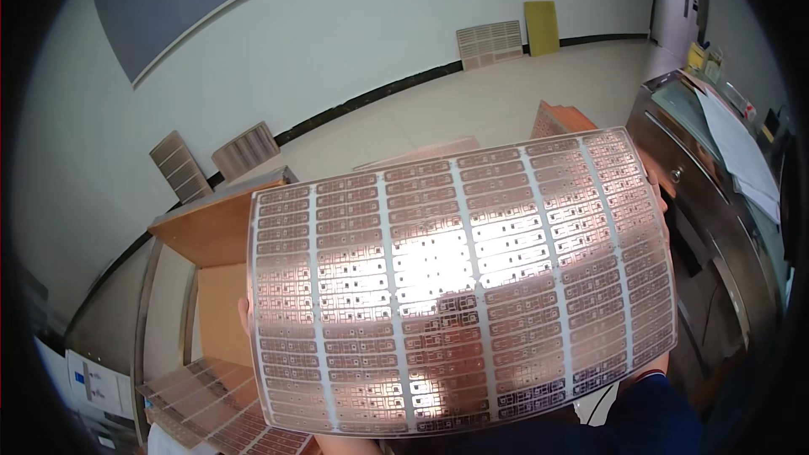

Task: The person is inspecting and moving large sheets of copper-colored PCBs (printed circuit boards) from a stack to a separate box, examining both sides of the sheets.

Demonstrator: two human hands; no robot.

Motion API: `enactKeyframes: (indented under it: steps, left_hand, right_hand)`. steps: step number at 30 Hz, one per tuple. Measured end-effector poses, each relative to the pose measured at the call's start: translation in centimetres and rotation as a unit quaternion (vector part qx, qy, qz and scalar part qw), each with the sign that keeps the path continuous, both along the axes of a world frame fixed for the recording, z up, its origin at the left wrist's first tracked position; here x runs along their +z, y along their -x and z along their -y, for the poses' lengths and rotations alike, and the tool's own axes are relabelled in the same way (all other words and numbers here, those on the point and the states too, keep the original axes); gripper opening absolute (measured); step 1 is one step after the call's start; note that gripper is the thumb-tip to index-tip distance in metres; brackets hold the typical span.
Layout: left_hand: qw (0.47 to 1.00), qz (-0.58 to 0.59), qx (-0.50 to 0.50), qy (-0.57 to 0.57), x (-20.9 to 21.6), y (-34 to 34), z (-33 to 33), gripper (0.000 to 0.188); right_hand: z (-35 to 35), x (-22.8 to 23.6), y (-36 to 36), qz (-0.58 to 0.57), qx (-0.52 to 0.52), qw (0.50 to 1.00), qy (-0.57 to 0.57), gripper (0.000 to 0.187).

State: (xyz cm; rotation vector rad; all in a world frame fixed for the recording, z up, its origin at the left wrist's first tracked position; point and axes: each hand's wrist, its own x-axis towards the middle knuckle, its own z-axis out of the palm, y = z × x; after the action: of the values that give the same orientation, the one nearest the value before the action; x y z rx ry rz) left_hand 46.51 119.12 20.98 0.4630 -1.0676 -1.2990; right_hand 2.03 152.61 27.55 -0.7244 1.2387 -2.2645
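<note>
A large copper-coloured printed circuit board panel (pixel 358 329) fills the middle of the head view, tilted, its rows of small etched boards facing me. Light glares off its centre. My right hand (pixel 656 190) grips the panel's right edge, with fingertips showing beside the upper corner. On the opposite edge, only a sliver of my left hand (pixel 245 316) shows; the panel hides the rest of it. Similar panels (pixel 202 392) lie in a pile at the lower left, partly under the held one.
An orange-brown wooden cabinet or box (pixel 215 219) stands behind at left. Panels (pixel 244 152) lean on the far wall, near a yellow board (pixel 542 29). At right is a dark desk (pixel 695 181) with papers (pixel 737 147). More copper panels (pixel 560 120) stand behind the held one.
</note>
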Motion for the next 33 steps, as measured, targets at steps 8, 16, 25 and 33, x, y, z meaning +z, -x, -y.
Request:
enactKeyframes:
  steps: [8,16,25,33]
  left_hand:
    - [0.999,0.007,-0.028,-0.025,0.2,0.8,-0.6,0.033]
    - [0.935,-0.217,-0.209,-0.186,2.1,5.4,-9.3,0.036]
    - [0.937,-0.035,-0.250,-0.242,0.2,8.4,-16.7,0.050]
    - [0.941,-0.076,-0.168,-0.282,-1.8,4.4,-15.7,0.040]
  right_hand:
    - [-1.5,-1.1,-2.8,0.107,0.130,0.985,-0.045,0.029]
    - [5.4,-6.3,-6.3,0.168,0.064,0.983,0.034,0.028]
    - [10.1,-9.2,-13.3,0.247,0.170,0.947,0.119,0.046]
    - [6.4,-9.3,-8.2,0.205,0.164,0.961,0.084,0.037]
